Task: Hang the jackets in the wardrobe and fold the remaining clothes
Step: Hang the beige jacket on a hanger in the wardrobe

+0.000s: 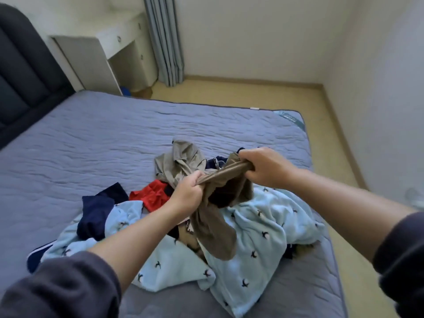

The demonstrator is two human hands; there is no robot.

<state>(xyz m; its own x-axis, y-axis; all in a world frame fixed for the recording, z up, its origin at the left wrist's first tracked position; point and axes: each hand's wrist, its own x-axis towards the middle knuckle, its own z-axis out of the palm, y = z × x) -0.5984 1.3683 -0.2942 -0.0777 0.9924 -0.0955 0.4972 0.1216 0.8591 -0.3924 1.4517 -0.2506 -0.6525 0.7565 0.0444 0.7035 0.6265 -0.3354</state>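
Fingers [195, 179]: curled tight on both hands; left hand [185, 193] and right hand [263, 168] each grip the bunched top edge of the brown garment [220, 228], pulled taut between them.
Bed [91, 143]: grey-blue quilted cover, fills most of the view, all the clothes lie on its near right part.
Headboard [23, 72]: dark, padded, far left.
Floor [252, 95]: light wood, beyond and right of the bed.
Curtain [165, 42]: grey-blue, hangs in the far corner beside a white desk [110, 42].
Light blue garment [263, 228]: bird print, spread crumpled under both arms, biggest item in the pile.
Brown garment: lifted off the pile, rest hangs down onto the light blue garment.
Tan garment [181, 159]: crumpled just behind the left hand; cannot tell if separate from the brown one.
Navy garment [98, 210]: left edge of the pile, partly on the light blue garment.
Red garment [153, 193]: small, between the navy garment and the left hand.
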